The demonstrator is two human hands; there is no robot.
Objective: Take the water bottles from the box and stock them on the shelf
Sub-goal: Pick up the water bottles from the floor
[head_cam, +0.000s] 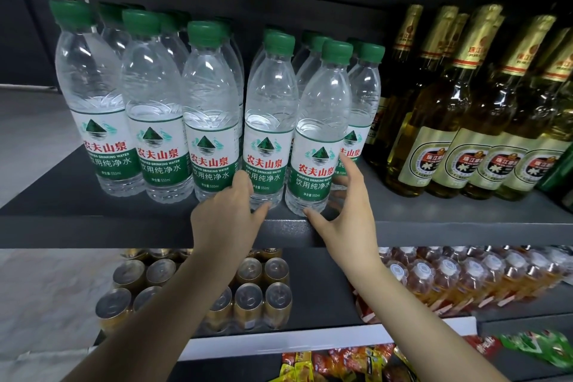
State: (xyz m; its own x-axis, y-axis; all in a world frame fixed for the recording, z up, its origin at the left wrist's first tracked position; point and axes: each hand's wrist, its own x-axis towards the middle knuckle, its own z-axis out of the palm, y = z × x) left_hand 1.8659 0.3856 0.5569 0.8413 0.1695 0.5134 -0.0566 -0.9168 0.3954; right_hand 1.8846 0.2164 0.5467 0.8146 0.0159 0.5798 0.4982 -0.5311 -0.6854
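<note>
Two bare forearms showed, both slender and reaching up from the bottom edge of the view, with no sleeve, cuff, watch, ring or glove on either. The left hand (pixel 228 211) and the right hand (pixel 347 211) were bare too, with slim fingers and short, plain nails. Nothing worn came into view anywhere on the person.

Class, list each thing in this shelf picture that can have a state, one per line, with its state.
Water bottles: upright, capped, in rows on the shelf.
Left hand: fingers round the base of a front bottle.
Right hand: spread, thumb and fingers at the next front bottle.
Beer bottles: upright, sealed.
Cans: upright, unopened, shelf below.
</note>
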